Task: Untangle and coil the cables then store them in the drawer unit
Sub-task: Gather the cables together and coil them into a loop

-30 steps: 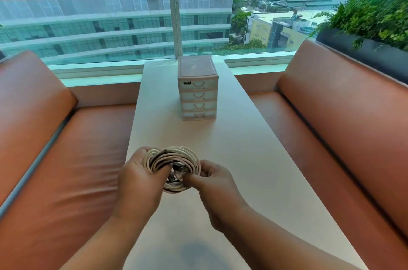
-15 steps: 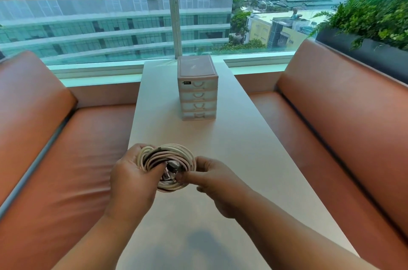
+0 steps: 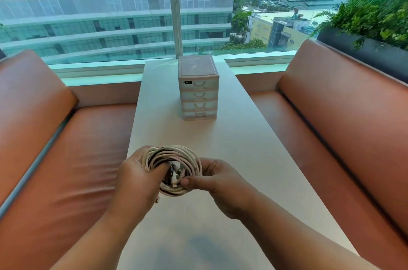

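Gripping a coil of cables (image 3: 181, 151) from both sides, the two hands hold it in the air above the near part of the pale table (image 3: 254, 148). The left hand (image 3: 136, 178) is wrapped round the coil's left rim, its thumb lying across the loops and its fingers curled behind them. The right hand (image 3: 219, 183) pinches the lower right of the coil, thumb on the front and fingers tucked behind the loops. The coil is mostly white cable, with a darker strand running through its upper left part. In the middle of the ring, between the two thumbs, sits a cluster of short dark and silvery pieces that may be plug ends, though they are too blurred to tell. A small end hangs below the heel of the left hand. Straight ahead of the hands, well apart from them, a small drawer unit (image 3: 198, 91) stands upright on the table, its four drawers all closed and facing the person. Out past the left hand runs an orange-brown bench (image 3: 66, 148), and a matching bench (image 3: 344, 115) runs out past the right hand. Beyond the drawer unit a wide window (image 3: 110, 27) shows city buildings, and a planter of green ferns (image 3: 373, 18) sits far ahead and to the right of the right hand.
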The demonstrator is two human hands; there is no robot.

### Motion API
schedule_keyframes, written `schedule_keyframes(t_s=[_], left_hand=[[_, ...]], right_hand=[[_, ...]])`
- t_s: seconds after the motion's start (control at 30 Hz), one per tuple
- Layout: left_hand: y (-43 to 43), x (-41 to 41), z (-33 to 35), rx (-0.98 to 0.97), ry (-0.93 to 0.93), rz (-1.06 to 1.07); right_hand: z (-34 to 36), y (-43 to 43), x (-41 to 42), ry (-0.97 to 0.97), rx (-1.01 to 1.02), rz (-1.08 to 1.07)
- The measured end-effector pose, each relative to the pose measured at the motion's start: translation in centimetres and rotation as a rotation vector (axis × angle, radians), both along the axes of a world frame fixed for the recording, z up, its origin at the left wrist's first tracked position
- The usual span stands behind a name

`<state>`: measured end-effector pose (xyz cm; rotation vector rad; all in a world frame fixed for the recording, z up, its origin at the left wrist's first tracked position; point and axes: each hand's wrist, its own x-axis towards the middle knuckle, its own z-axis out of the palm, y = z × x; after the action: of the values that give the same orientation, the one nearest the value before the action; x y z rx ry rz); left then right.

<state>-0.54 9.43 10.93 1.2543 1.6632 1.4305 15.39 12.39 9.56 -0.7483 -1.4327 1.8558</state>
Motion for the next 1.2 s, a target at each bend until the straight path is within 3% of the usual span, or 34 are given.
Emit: schedule_keyframes(t_s=[0.27, 0.53, 0.77, 0.97, 1.2], left_hand=[[0.1, 0.0, -0.3, -0.080, -0.133, -0.083], [0.5, -0.7, -0.5, -0.016, -0.106, 0.037], [0.3, -0.3, -0.4, -0.097, -0.239, -0.109], [0.4, 0.0, -0.7, -0.097, -0.303, -0.084], [0.3, 0.5, -1.5, -0.081, -0.180, -0.038]], right_hand=[[0.0, -0.2, 0.4, 0.042, -0.069, 0.064], [0.4, -0.5, -0.4, -0.012, -0.022, 0.013], [0.0, -0.4, -0.1, 0.079, -0.232, 0.080], [0.2, -0.2, -0.2, 0.006, -0.045, 0.065], [-0.1, -0.4, -0.7, 0.059, -0.031, -0.034]])
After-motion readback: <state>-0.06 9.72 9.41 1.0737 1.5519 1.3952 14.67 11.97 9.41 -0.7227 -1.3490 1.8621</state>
